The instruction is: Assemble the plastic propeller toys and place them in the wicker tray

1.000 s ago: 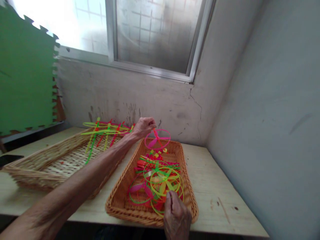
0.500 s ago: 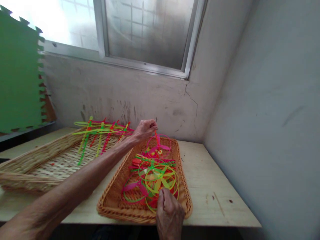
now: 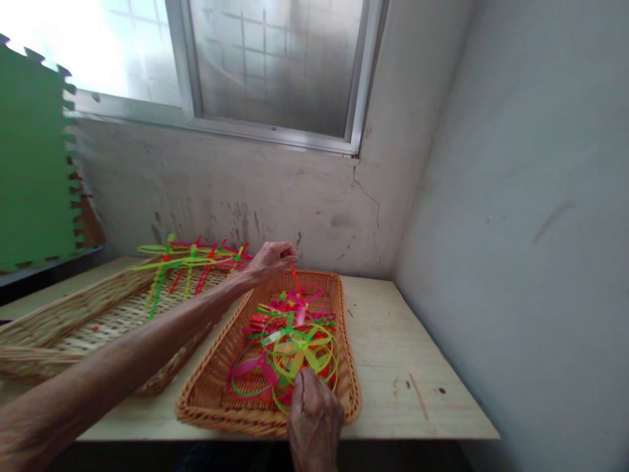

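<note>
My left hand (image 3: 270, 257) reaches over the far end of an orange wicker basket (image 3: 206, 387) and pinches the red stick of a pink ring propeller toy (image 3: 301, 294), which hangs low over the pile. The basket holds a heap of neon ring propellers (image 3: 287, 344) in green, yellow and pink, plus loose sticks. My right hand (image 3: 314, 419) rests at the near rim of the basket, fingers curled against the near edge of the pile; what they hold, if anything, is hidden.
A larger pale wicker tray (image 3: 59, 328) lies to the left, with several assembled propeller toys (image 3: 189, 259) propped across its far rim. Both stand on a light wooden table (image 3: 398, 367) in a wall corner under a window. A green foam mat (image 3: 29, 164) leans at far left.
My left hand has lowered the pink propeller from above the basket's far end down towards the pile. The view has shifted rightwards. My right hand stays at the near rim.
</note>
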### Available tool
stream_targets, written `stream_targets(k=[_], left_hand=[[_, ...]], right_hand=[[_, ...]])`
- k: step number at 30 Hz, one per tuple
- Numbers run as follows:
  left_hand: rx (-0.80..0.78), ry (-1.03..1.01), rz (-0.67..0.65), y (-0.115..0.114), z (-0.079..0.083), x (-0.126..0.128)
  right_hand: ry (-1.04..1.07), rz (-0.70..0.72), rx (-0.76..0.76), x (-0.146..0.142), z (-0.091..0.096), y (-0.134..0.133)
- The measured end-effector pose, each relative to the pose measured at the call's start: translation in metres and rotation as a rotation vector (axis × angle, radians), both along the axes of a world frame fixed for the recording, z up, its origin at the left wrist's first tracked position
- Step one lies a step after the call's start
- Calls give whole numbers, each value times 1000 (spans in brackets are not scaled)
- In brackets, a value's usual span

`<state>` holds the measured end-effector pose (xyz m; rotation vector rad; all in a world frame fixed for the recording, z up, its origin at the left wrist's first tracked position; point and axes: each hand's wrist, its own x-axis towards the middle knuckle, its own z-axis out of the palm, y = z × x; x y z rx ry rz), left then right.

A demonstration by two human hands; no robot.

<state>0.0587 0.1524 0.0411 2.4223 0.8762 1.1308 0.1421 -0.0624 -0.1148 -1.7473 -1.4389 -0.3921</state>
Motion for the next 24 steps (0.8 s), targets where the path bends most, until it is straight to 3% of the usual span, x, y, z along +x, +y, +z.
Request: stream_targets(k=[8,13,18,21,24], left_hand=[[4,-78,31,-3,10,-18],[121,-171,54,-25,22,-48],[368,-224,42,-65,19,-83],[552,-178,-44,-87,4,-96],[693,-59,-180,-109,-17,-102]], right_hand=[[25,-11,-24,2,-6,1],[559,100,-102,6,-2,0],[870,285,-167,-8,30,13],[1205,434,-190,-28,55,30],[1411,486,-151,-43,73,45]])
